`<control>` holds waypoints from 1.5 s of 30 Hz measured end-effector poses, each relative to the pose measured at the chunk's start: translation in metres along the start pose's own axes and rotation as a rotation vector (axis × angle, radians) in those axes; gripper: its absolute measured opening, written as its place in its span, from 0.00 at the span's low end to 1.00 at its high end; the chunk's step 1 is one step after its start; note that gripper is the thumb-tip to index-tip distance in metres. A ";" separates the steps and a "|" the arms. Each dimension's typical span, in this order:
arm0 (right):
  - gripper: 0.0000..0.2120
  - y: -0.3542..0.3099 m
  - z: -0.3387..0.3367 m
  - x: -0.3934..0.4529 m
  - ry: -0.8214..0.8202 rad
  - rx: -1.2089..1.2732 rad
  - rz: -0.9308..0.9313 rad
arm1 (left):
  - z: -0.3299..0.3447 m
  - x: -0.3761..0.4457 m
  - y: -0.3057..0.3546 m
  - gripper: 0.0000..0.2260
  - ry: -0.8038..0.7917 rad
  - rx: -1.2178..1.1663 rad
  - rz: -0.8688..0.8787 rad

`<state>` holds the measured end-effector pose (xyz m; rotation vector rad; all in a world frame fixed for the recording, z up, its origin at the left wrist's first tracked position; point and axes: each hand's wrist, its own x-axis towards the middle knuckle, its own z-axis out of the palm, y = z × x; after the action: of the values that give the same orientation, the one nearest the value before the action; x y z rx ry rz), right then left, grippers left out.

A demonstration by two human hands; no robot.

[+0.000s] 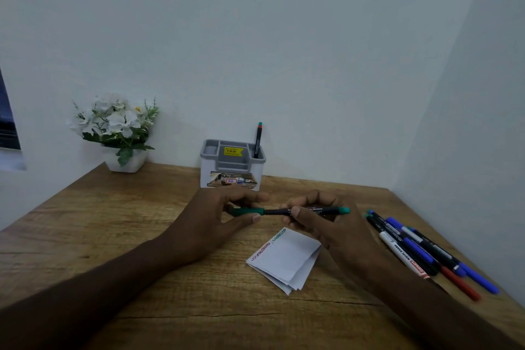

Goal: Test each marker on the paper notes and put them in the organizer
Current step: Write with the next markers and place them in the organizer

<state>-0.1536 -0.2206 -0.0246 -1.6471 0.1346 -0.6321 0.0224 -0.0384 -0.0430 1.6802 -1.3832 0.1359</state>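
Green marker (pixel 301 211) held level: left hand (pixel 224 214) fingers pinch its cap (green), right hand (pixel 321 219) grips barrel.

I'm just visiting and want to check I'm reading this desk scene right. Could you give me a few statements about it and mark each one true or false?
1. One marker already stands in the organizer. True.
2. The right hand holds a red marker. False: the green marker is held by both hands.
3. The paper notes are blank. False: scribbles run along one edge.
4. More markers lie on the table to the right. True.
5. The left hand rests empty. False: it grips the green cap.
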 end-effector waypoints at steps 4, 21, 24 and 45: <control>0.10 0.000 0.004 -0.002 -0.056 -0.115 -0.014 | 0.004 -0.002 0.006 0.16 -0.017 0.035 0.041; 0.19 0.011 0.015 0.003 0.113 -0.171 0.026 | 0.026 -0.001 0.021 0.19 0.118 0.059 0.030; 0.21 0.015 0.014 0.003 0.151 -0.217 0.076 | 0.021 0.005 0.013 0.13 0.199 0.065 -0.079; 0.02 0.020 0.016 -0.001 0.025 -0.512 -0.052 | -0.050 0.129 -0.058 0.12 0.584 0.425 -0.617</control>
<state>-0.1419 -0.2098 -0.0441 -2.1407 0.2910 -0.6951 0.1381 -0.0997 0.0290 2.1151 -0.3860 0.5427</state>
